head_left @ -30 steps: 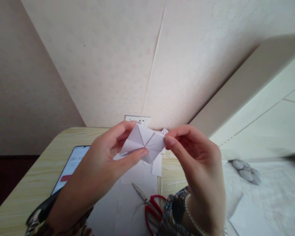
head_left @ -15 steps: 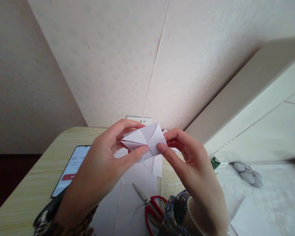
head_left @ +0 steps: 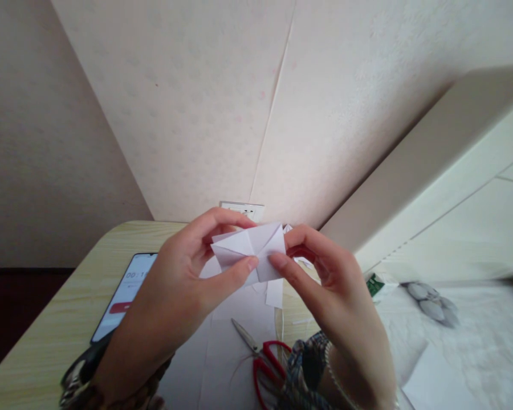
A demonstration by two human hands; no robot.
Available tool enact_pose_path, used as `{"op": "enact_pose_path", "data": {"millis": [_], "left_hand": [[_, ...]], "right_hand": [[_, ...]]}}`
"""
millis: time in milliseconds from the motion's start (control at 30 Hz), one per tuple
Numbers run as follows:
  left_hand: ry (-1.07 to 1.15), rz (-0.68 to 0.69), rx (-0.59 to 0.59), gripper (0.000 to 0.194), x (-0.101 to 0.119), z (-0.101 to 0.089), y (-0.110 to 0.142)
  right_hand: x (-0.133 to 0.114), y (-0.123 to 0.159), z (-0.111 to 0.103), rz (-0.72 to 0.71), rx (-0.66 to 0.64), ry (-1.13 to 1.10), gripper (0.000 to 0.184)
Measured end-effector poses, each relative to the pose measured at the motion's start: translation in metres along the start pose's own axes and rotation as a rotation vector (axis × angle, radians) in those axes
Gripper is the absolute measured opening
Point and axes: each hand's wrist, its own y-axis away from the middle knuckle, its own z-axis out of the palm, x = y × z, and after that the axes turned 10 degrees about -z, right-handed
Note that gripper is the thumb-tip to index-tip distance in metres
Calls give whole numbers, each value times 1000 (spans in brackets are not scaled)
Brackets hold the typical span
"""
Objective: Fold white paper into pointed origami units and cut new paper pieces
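Between my two hands, above the table, is a small piece of folded white paper (head_left: 267, 242) with creased triangular flaps. My left hand (head_left: 200, 265) grips its left part, thumb pressed on the front and fingers behind. My right hand (head_left: 325, 267) pinches the right end between thumb and fingers; its fingertips are partly hidden behind the paper. Below the hands lie red-handled scissors (head_left: 268, 361), blades pointing up and left, on white paper sheets (head_left: 222, 336). Another folded paper piece (head_left: 287, 229) shows partly behind the right hand.
A phone (head_left: 122, 293) with a timer on its screen lies left on the wooden table (head_left: 47, 319). A wall socket (head_left: 241, 209) sits behind the table edge. At right are a pale surface with a grey petal-shaped pattern (head_left: 430, 303) and a green and white packet (head_left: 378, 285).
My right hand has moved left and inward onto the folded paper. The paper's flaps have shifted, and its right side is now folded flatter. My left hand has stayed nearly in place.
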Motion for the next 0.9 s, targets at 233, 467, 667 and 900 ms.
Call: {"op": "enact_pose_path", "data": {"millis": [233, 467, 667, 900], "left_hand": [[101, -39, -4, 25, -4, 3, 0], [146, -100, -10, 35, -3, 5, 3], [71, -39, -64, 31, -4, 2, 3], [123, -61, -45, 33, -2, 4, 5]], "right_hand": [[2, 1, -1, 17, -27, 50, 14], [3, 2, -1, 31, -79, 89, 10], [3, 3, -2, 8, 16, 38, 6], [3, 4, -4, 23, 23, 46, 9]]}}
